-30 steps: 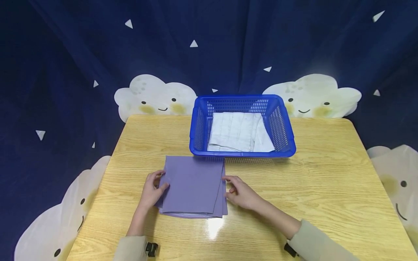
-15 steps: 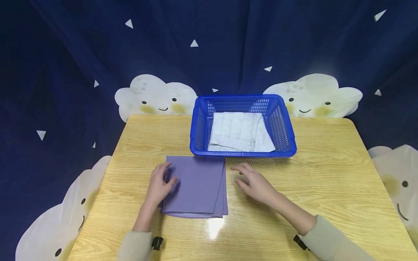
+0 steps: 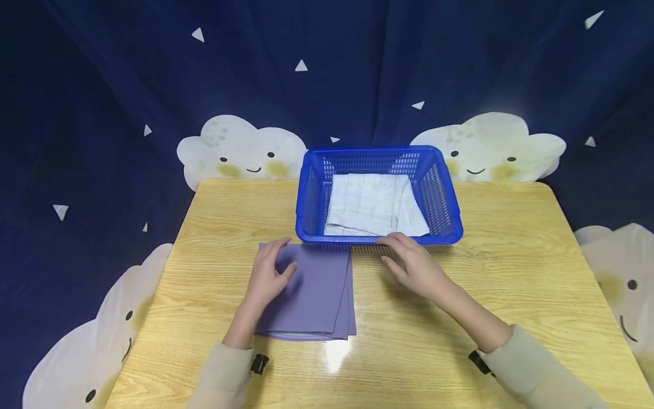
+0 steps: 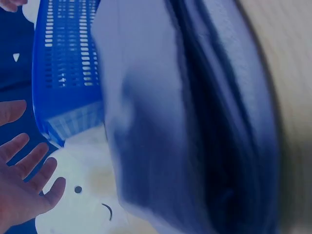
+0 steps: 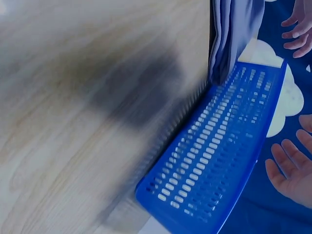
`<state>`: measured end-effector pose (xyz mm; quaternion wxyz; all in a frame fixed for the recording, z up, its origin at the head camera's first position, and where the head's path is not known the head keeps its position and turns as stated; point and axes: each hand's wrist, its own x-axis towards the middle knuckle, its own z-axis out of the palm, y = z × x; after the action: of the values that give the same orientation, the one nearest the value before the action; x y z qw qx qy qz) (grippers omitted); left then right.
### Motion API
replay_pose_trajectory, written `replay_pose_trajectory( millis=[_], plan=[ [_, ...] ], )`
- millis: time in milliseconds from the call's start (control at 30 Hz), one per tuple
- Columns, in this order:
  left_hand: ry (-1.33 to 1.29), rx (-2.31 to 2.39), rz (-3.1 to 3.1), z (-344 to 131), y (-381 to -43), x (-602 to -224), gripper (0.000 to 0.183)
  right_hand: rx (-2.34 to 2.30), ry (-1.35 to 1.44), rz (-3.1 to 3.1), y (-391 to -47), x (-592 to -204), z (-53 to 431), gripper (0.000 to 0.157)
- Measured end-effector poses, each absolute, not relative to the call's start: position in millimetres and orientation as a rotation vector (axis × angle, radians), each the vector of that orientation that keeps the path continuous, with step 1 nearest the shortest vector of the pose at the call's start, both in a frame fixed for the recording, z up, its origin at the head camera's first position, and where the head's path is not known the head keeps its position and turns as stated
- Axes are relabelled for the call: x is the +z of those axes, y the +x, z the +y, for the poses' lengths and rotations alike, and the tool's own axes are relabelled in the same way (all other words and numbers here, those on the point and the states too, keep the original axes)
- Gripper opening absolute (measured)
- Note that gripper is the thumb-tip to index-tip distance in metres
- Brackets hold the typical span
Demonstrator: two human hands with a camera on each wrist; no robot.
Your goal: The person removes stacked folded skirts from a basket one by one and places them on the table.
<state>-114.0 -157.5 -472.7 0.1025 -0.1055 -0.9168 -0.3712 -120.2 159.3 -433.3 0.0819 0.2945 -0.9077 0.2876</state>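
A folded purple cloth (image 3: 311, 289) lies flat on the table, its layers fanned a little along the right edge. My left hand (image 3: 268, 275) hovers over its left part with thumb and fingers apart. In the left wrist view, that hand (image 4: 27, 180) shows spread fingers and nothing in them. Behind the cloth stands a blue plastic basket (image 3: 378, 241) holding a folded white cloth (image 3: 365, 201). The right hand (image 3: 416, 267) has its fingertips right at the basket's front rim, fingers loosely extended. The right wrist view shows this hand (image 5: 295, 168) beside the perforated basket wall.
The wooden table (image 3: 511, 272) extends to both sides of the basket. A dark blue curtain (image 3: 357, 68) with smiling clouds hangs behind its back edge. The basket's front overlaps the purple cloth's far edge in the head view.
Both hands have left the purple cloth's side edges and moved forward. The left one shifted right over the cloth, while the right one reached the basket's front. The cloth and basket stayed put.
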Motion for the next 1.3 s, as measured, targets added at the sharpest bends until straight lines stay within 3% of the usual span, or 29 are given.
replay_pose_trajectory(
  millis=[700, 1300],
  plan=[
    [-0.476, -1.108, -2.570, -125.0, -159.0, -453.8, 0.046, 0.840, 0.725, -2.634, -158.6, -441.4, 186.4, 0.035],
    [-0.450, -1.189, -2.620, -93.3, -197.8, -455.3, 0.054, 1.003, 0.530, -2.598, -192.4, -453.4, 199.8, 0.045]
  ],
)
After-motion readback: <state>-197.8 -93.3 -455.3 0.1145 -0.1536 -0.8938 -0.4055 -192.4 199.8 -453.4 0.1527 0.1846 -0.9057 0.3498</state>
